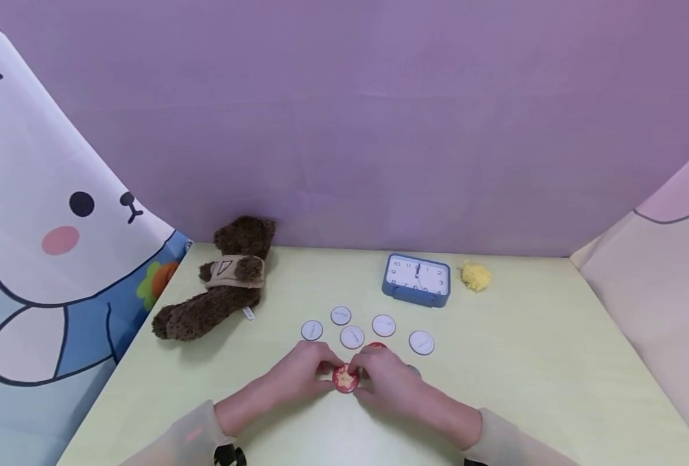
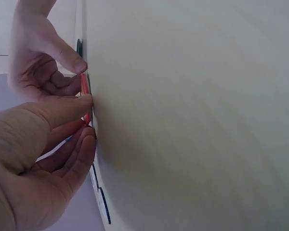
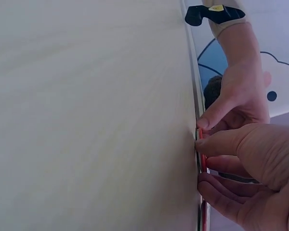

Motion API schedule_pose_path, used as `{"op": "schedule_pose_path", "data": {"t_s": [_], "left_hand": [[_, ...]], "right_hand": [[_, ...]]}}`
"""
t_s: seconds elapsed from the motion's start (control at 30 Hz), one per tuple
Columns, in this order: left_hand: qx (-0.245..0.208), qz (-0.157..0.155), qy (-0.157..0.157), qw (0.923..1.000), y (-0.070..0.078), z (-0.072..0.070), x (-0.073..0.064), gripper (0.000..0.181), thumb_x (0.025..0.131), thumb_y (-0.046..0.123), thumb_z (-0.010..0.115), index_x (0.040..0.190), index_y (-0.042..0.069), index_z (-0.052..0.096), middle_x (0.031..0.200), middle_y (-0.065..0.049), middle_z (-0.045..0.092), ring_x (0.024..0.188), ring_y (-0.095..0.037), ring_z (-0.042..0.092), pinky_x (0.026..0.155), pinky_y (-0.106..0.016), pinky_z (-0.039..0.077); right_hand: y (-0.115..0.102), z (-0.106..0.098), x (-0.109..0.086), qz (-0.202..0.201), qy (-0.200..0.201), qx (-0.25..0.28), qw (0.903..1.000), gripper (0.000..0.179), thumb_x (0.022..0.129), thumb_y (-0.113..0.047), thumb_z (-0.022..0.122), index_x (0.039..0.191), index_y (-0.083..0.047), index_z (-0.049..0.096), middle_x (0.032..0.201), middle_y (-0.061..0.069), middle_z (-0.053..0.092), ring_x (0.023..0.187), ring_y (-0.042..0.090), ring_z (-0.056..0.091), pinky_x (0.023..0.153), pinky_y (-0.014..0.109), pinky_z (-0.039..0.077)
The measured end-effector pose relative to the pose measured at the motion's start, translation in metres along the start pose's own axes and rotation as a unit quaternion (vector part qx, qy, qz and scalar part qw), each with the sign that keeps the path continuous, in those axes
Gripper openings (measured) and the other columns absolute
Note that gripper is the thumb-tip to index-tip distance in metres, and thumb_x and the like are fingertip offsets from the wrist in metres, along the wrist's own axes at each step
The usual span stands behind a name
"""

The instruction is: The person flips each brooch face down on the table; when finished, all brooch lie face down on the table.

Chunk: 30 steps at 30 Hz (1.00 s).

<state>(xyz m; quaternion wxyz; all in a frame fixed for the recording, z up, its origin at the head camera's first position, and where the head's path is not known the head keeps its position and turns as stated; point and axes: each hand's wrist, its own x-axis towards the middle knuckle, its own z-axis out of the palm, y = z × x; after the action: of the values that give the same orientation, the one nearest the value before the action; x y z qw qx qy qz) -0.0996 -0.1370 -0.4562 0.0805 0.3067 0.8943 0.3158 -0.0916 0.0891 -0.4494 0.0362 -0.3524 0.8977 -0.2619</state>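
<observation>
Between the two hands, a round red disc (image 1: 345,380) with a yellow star-shaped picture lies at the table's surface. My left hand (image 1: 302,374) pinches its left edge with thumb and fingers. On the opposite edge, my right hand (image 1: 389,380) holds the same disc; both wrist views show thumbs and fingers meeting around the thin red rim (image 2: 85,86). A second red disc (image 1: 377,345) peeks out behind the right hand, mostly covered. Past that hand's outer side shows part of a greyish disc (image 1: 415,371).
Several white round discs (image 1: 352,337) lie scattered just beyond the hands. Farther back stand a blue clock (image 1: 416,280) and a small yellow fuzzy object (image 1: 475,276). A brown plush toy (image 1: 228,285) lies at the left of the pale table (image 1: 542,362). Purple cloth (image 1: 379,129) hangs behind.
</observation>
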Motion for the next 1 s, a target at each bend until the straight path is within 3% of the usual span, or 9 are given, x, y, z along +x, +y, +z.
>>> {"op": "schedule_pose_path", "data": {"t_s": [0.3,0.47,0.63,0.77,0.9,1.0], "left_hand": [[-0.02,-0.001,-0.003,0.9998,-0.004,-0.002,-0.001,0.026,0.089,0.013,0.087,0.114,0.011,0.083,0.09,0.002,0.076,0.079,-0.003,0.061,0.073,-0.017,0.057],[-0.022,0.014,0.014,0.9996,-0.005,-0.009,0.001,0.026,0.09,0.012,0.086,0.115,0.012,0.083,0.096,0.002,0.079,0.085,-0.006,0.067,0.077,-0.018,0.059],[-0.014,0.028,0.021,0.9993,-0.005,-0.018,0.003,0.026,0.09,0.006,0.083,0.116,0.008,0.082,0.102,-0.003,0.081,0.086,-0.007,0.07,0.078,-0.018,0.06],[-0.03,0.02,0.013,0.9993,-0.006,-0.021,0.002,0.029,0.092,0.005,0.08,0.121,0.007,0.079,0.105,-0.005,0.081,0.087,-0.005,0.072,0.08,-0.018,0.061],[-0.059,0.007,0.011,0.9982,-0.007,-0.021,0.001,0.03,0.097,0.007,0.075,0.128,0.009,0.076,0.109,-0.005,0.079,0.088,-0.003,0.073,0.083,-0.016,0.061],[-0.069,0.015,0.019,0.9973,-0.007,-0.019,0.001,0.028,0.102,0.009,0.071,0.13,0.01,0.076,0.112,-0.005,0.079,0.092,-0.006,0.074,0.085,-0.016,0.061]], "right_hand": [[0.009,0.0,0.005,0.012,0.0,0.065,0.9978,0.018,0.086,-0.018,0.09,0.098,-0.011,0.079,0.09,-0.003,0.073,0.082,0.007,0.064,0.074,0.016,0.057],[0.013,-0.007,0.007,0.009,0.011,0.081,0.9966,0.019,0.087,-0.023,0.09,0.101,-0.015,0.08,0.093,-0.004,0.074,0.084,0.008,0.067,0.076,0.019,0.06],[0.015,-0.017,0.009,0.018,0.013,0.109,0.9938,0.019,0.087,-0.015,0.088,0.104,-0.013,0.079,0.097,-0.001,0.075,0.083,0.009,0.07,0.075,0.022,0.062],[0.015,-0.021,0.01,0.028,0.015,0.132,0.9908,0.018,0.09,-0.012,0.084,0.106,-0.013,0.078,0.1,0.0,0.076,0.082,0.007,0.072,0.073,0.023,0.063],[0.016,-0.02,0.011,0.053,0.033,0.158,0.9854,0.014,0.093,-0.016,0.082,0.106,-0.016,0.076,0.097,-0.003,0.074,0.08,0.005,0.07,0.072,0.022,0.062],[0.018,-0.019,0.012,0.064,0.061,0.177,0.9802,0.011,0.096,-0.019,0.081,0.105,-0.018,0.075,0.096,-0.006,0.073,0.079,0.004,0.07,0.071,0.022,0.061]]}}
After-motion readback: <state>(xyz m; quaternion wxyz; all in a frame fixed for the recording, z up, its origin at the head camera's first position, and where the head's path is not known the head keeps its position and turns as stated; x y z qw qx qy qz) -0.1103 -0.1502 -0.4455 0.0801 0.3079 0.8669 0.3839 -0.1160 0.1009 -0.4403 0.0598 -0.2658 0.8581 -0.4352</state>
